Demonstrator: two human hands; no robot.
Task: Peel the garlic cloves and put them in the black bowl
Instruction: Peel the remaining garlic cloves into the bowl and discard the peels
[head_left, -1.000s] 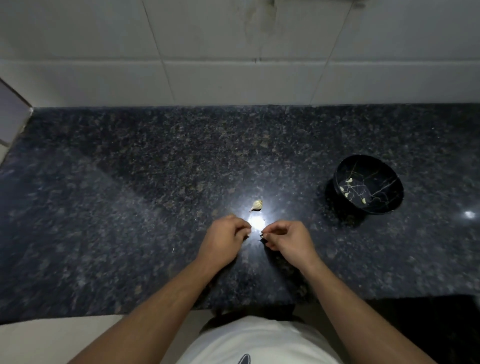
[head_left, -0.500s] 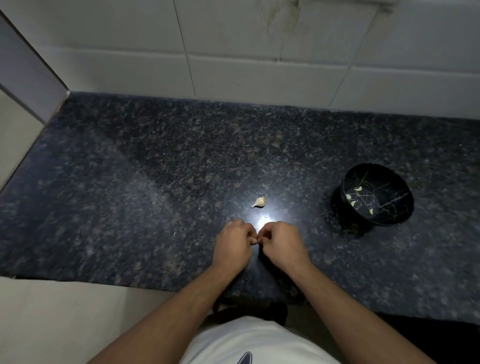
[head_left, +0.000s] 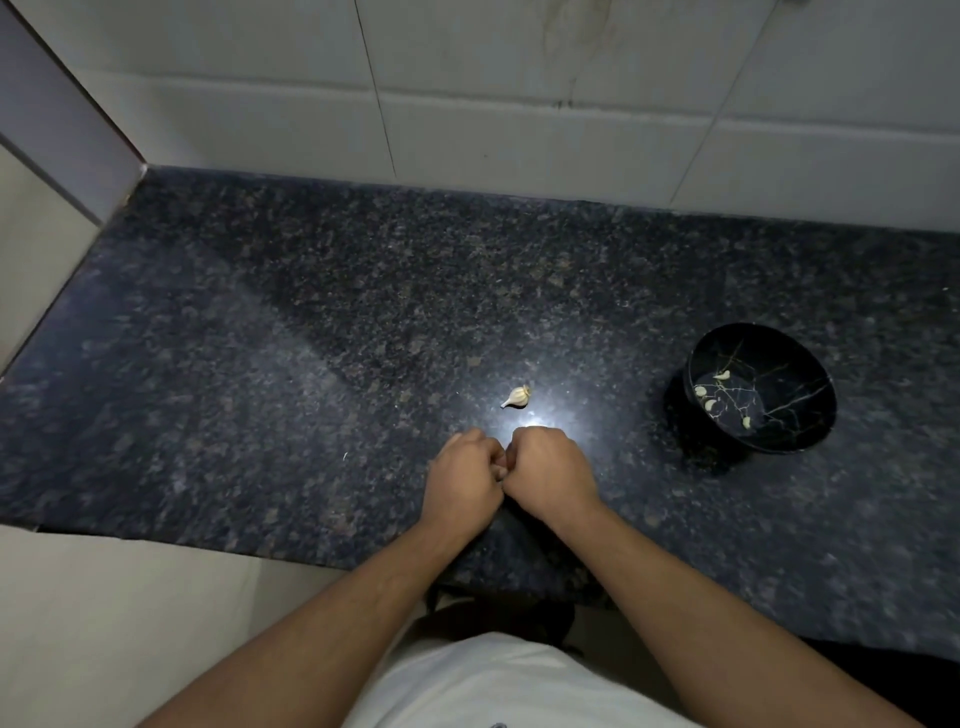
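Observation:
My left hand (head_left: 462, 480) and my right hand (head_left: 550, 475) meet knuckle to knuckle low over the dark granite counter (head_left: 311, 364). Their fingers are curled in and pinch a small garlic clove, which is almost wholly hidden between the fingertips. Just beyond the hands lies an unpeeled piece of garlic (head_left: 517, 397), beside a bright glare spot. The black bowl (head_left: 810, 364) with gold veining stands to the right, well apart from the hands. Several peeled cloves (head_left: 709, 402) lie inside it.
A white tiled wall (head_left: 519, 104) runs along the back of the counter, and a side wall (head_left: 62, 130) closes its left end. The counter's front edge runs just below my wrists. A tiny pale speck (head_left: 345, 456) lies left of my hands.
My hands have closed together from slightly apart and now touch. The camera view has shifted left and tilted, so the bowl sits further right.

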